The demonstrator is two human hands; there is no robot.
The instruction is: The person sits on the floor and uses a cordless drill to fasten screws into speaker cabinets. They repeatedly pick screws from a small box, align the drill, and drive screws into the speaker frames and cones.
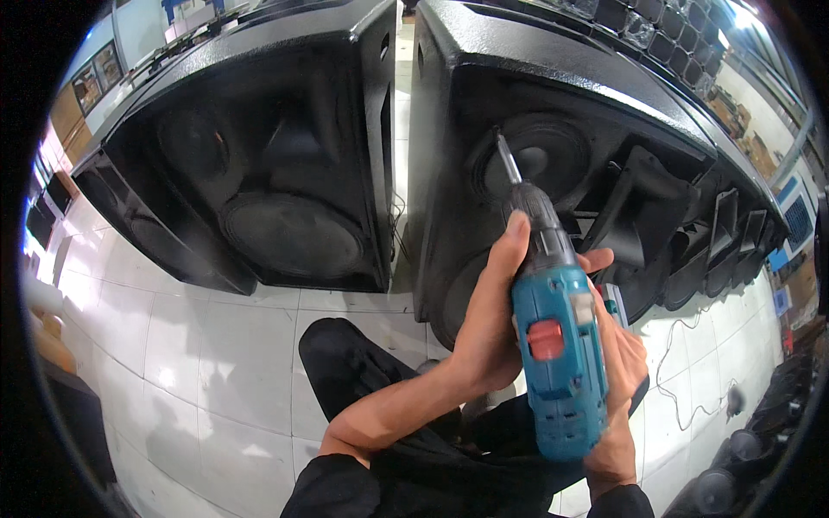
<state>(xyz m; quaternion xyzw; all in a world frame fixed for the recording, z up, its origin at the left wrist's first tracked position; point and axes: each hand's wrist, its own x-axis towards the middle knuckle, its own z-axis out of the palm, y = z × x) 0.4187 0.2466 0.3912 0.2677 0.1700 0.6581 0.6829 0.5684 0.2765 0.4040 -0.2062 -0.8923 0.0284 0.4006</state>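
Teal plastic body of a cordless drill (557, 345) sat between both hands, held upright in front of the person's chest, with its grey chuck and long driver bit (507, 160) pointing up and slightly left. The bit tip ended in front of the round speaker cone (540, 155) in the upper part of the right-hand black speaker cabinet (518, 78); whether it touched the cone's rim could not be told, probably just short of it.

Left hand (492, 319) was wrapped around the left side of the drill body, fingers closed on it, thumb stretched up along the chuck collar. Right hand (617, 345) was closed around the right side and the grip, fingers curled behind the body; fingertips showed above the teal casing. A red switch (546, 338) faced the camera on the back of the drill.

A second black speaker cabinet (268, 164) stood to the left, apart from the first by a narrow gap, its large cone (294, 235) low in the box. Both cabinets stood on a white tiled floor (199, 345). More black horn-fronted boxes (717, 242) ran off to the right in a row. A thin cable (682, 363) lay loose on the tiles at right. The person's dark sleeves (345, 492) and dark trouser leg (345, 363) filled the lower middle.
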